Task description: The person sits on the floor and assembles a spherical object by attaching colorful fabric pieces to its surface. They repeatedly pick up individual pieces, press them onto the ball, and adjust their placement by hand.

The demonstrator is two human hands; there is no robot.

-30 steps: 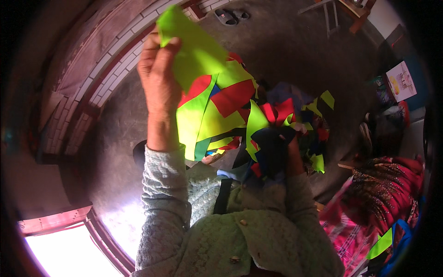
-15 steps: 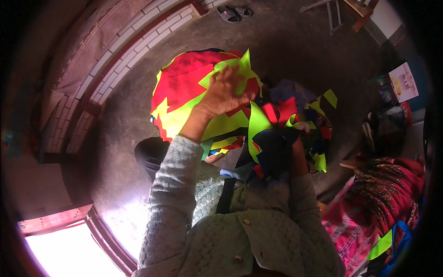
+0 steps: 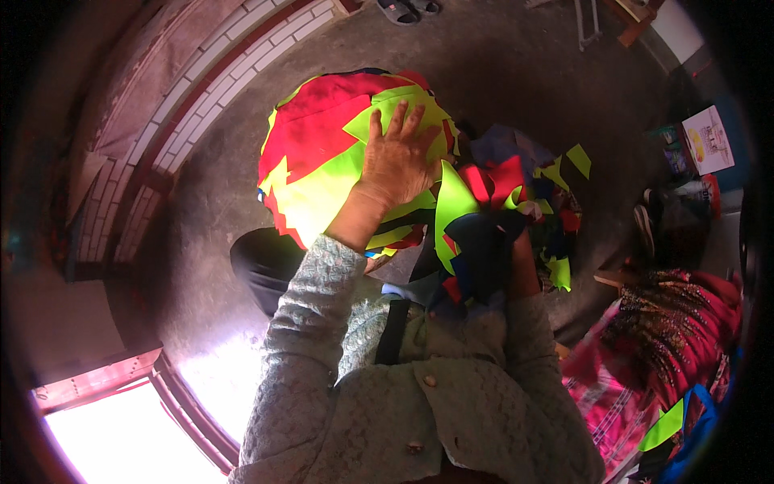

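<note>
Though wider than the hands (image 3: 397,164), cloth pile (image 3: 330,141) under the left one.

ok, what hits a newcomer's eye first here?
The round pile of red and neon yellow fabric pieces, above centre, with the bare left hand spread on it. Then the glaring white patch at lower left and the crumpled pink patterned cloth at lower right.

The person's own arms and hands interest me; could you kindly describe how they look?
Both arms wear long greyish sleeves with a textured pattern. The left hand is bare, with no glove; the right hand is mostly hidden, so its details cannot be told.
</note>
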